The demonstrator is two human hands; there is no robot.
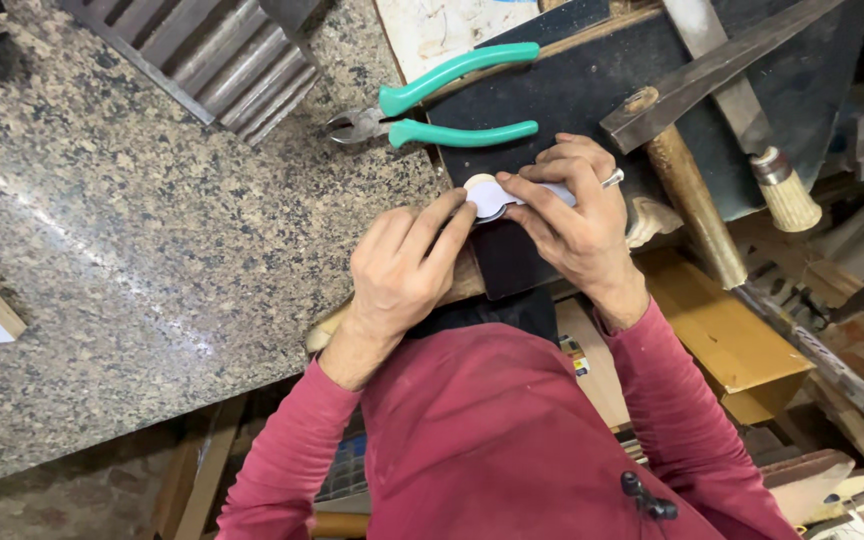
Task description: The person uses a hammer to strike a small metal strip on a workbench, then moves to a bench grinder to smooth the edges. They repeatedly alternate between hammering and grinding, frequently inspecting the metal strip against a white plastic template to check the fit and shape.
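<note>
Two hands, close together: left hand [402, 265] and right hand [574, 205] both pinch one small white rounded piece with a pale tan edge [489, 193], fingertips covering most of it; material unclear. It lies on a dark board [572, 85] between them. Beyond the hands: one pair of green-handled pliers [442, 100]. Right of the right hand: one wooden-handled hammer [687, 150], head partly cut off. Left: speckled granite desk [152, 230].

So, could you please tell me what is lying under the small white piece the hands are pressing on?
The white piece lies on a dark board; a pale round edge peeks out beneath it. The left hand and right hand cover the rest.
</note>
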